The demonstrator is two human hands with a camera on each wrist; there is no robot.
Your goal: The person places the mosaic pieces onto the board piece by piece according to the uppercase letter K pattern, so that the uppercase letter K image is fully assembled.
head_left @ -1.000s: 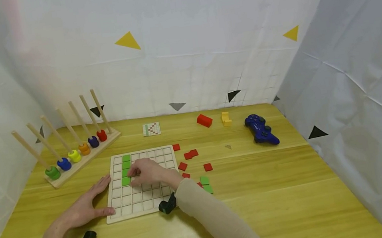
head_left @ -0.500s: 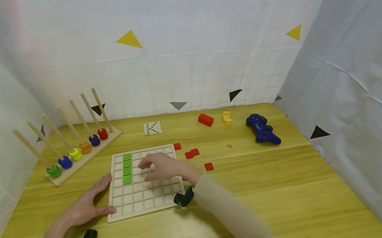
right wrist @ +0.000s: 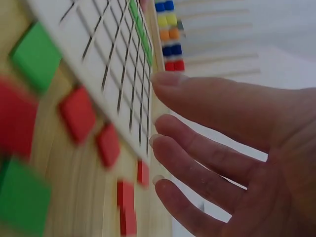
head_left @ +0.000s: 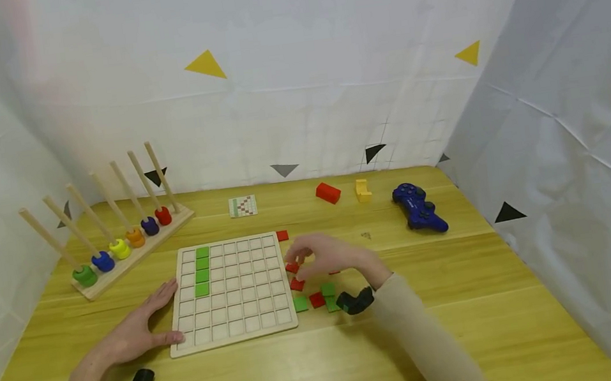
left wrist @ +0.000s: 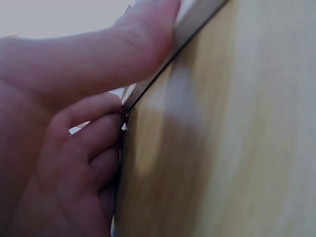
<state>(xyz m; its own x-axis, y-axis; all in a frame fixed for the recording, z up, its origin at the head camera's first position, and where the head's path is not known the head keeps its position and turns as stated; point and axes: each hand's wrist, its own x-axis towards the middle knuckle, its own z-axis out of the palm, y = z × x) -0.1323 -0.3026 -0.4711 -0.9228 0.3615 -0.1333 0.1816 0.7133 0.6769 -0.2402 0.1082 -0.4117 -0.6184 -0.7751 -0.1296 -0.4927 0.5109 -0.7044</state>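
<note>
A wooden grid board lies on the table, with several green square tiles in one column near its left side. My left hand rests along the board's left edge, thumb on the corner area and fingers extended. Beyond the board's right edge, my right hand hovers over loose red tiles, its fingers spread from the thumb. In the right wrist view nothing is between the fingertips of the right hand. Loose green tiles lie nearer the front. The right hand hides part of the red tiles.
A peg stand with coloured rings stands at the back left. Behind the board lies a small pattern card. A red block, a yellow block and a blue game controller sit toward the back right.
My right hand has moved right, from beside the green column, across the board, to the loose tiles. The left hand stays at the board's edge.
</note>
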